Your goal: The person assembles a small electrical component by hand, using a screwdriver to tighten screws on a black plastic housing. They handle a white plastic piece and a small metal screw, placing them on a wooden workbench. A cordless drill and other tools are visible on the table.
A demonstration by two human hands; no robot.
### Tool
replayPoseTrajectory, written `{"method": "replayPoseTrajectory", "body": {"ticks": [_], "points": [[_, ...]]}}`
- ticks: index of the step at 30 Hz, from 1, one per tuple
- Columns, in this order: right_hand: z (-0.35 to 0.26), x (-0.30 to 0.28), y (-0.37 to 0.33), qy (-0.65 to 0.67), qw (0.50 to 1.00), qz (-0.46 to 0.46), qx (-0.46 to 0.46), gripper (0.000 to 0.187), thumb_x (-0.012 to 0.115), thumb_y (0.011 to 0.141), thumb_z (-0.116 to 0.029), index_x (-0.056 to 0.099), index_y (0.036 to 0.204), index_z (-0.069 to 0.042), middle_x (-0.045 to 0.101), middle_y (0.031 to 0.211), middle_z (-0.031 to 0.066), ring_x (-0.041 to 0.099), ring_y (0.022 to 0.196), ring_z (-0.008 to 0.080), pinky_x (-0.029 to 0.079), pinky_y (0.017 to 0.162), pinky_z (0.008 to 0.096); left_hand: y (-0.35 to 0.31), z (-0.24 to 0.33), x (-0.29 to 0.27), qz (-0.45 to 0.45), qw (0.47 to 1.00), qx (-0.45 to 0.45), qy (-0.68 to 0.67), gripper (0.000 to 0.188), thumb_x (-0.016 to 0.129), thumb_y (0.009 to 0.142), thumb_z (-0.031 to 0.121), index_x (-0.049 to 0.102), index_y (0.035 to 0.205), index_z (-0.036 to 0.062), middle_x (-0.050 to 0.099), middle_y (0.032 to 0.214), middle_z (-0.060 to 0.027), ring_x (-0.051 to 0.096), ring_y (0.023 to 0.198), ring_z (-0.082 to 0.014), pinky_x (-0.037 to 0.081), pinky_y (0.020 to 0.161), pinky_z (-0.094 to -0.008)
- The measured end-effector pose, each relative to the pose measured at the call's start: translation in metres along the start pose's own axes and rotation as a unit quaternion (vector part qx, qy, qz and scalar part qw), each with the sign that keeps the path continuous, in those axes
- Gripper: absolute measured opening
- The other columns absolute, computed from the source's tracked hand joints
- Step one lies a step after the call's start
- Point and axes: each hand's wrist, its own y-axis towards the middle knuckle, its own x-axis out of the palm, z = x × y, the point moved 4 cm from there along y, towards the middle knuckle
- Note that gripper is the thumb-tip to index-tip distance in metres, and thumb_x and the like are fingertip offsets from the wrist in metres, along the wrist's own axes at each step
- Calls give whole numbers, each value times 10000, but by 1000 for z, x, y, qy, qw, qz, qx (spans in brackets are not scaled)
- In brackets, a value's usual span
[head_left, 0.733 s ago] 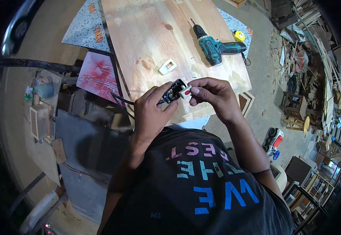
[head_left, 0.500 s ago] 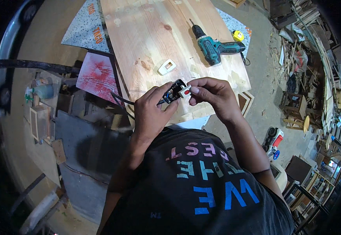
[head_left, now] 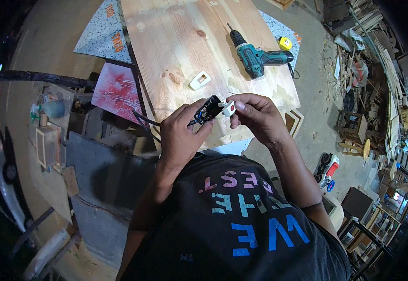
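Observation:
Above the near edge of the wooden board, my left hand grips a small black open housing with wiring and metal parts showing inside. A black cable runs into it from the left. Between the thumb and fingers of my right hand is a small white switch piece with a red mark on its face. It sits just right of the housing's open end; whether the two touch I cannot tell. Farther off on the board lies a cream cover with a rectangular opening.
A teal and black cordless drill lies on the wooden board, its bit pointing away. Beyond its handle is a yellow tape measure. Wood scraps pile up at the far right, and a toy vehicle stands on the floor.
My right hand has shifted slightly right with the white switch piece, widening its distance from the housing, and the piece has tilted. At the far left, a vehicle has changed position.

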Motion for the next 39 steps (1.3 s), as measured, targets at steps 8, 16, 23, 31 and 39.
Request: {"method": "replayPoseTrajectory", "body": {"ticks": [8,16,23,31,39], "points": [[38,-43,15,-349,924,105,-113,222,679,959,-95,705,1154,7,722,926,101,713,812,225,572,742,322,1,-7,-17,45,999,-22,16,437,820,797,59,688,1207,-17,723,1003,-145,695,819,-175,569,655,-293],[90,-70,20,-639,714,84,-274,250,705,871,-63,702,1121,-67,700,1064,128,681,949,308,535,828,405,1,-14,-14,42,999,-14,-4,431,816,799,39,683,1203,-37,725,985,-149,708,829,-176,573,660,-291],[88,-76,23,-735,616,4,-283,318,676,840,-98,699,1156,-120,698,1147,62,638,1049,235,390,1024,445,1,-14,-11,31,999,-4,6,428,816,793,49,684,1188,-46,720,979,-173,732,853,-223,600,678,-328],[74,-88,26,-692,666,69,-270,244,701,844,-153,728,1085,-124,699,1062,47,620,1043,235,384,964,415,0,-13,-15,43,999,-27,0,426,822,789,47,688,1181,-51,722,986,-180,732,861,-220,597,659,-314],[65,-101,60,-708,663,143,-199,200,694,867,-183,738,1061,-167,688,1011,30,605,996,248,374,895,412,1,-10,-14,33,999,-22,14,432,822,791,48,683,1185,-59,722,970,-173,730,858,-210,600,665,-316]]}}
